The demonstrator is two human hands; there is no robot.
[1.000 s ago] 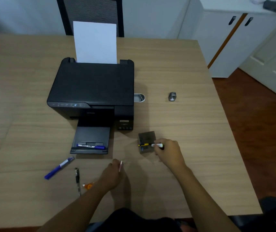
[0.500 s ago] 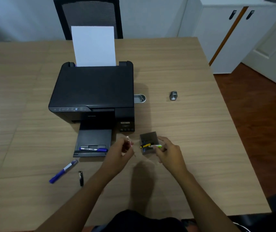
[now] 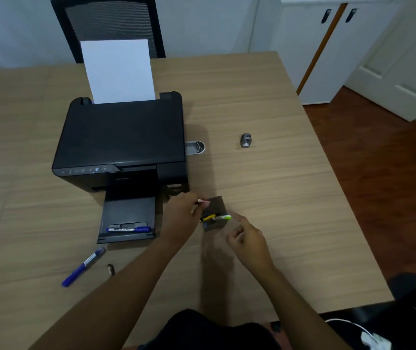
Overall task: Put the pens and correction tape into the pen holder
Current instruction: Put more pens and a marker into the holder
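A small dark square pen holder [image 3: 217,203] stands on the table in front of the printer's right corner. A yellow-and-black pen [image 3: 209,217] and a green-and-white pen [image 3: 223,218] rest in it. My left hand [image 3: 180,218] holds a thin pink-tipped pen [image 3: 203,201] right over the holder's left edge. My right hand [image 3: 247,239] hovers just right of the holder, fingers loosely curled, holding nothing. A blue pen [image 3: 128,229] lies on the printer's output tray. Another blue pen [image 3: 83,267] and a black pen [image 3: 111,269] lie on the table at left.
A black printer [image 3: 123,140] with a white sheet loaded stands at centre left, a small metal tin [image 3: 197,147] at its right side. A grey sharpener-like object [image 3: 246,140] sits further right. A black chair [image 3: 108,26] is behind the table.
My left hand has carried the thin pen from the table's front up to the holder. My right hand has let go of the green pen, left in the holder, and drawn back.
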